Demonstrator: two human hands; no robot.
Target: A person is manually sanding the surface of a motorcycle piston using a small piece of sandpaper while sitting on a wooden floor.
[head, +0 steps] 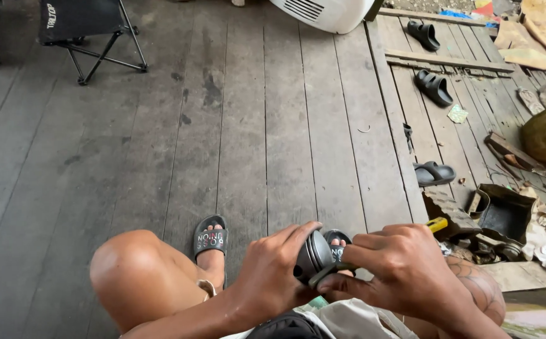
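A dark grey round metal part with ring grooves, like a piston [313,256], is held in my left hand [273,267] at the bottom middle of the view. My right hand [395,263] grips a tool with a yellow handle end [437,224], and its dark tip lies against the lower edge of the piston. Both hands hover above my lap, between my bare left knee [131,267] and my right knee. My feet in black slide sandals [210,240] rest on the grey plank floor [254,125] below.
A black folding stool [91,31] stands at the far left. A white casing [323,12] lies at the top. Loose black sandals [433,88] lie on the lower boards at the right. A black open box [505,210], rags and scrap sit near my right knee.
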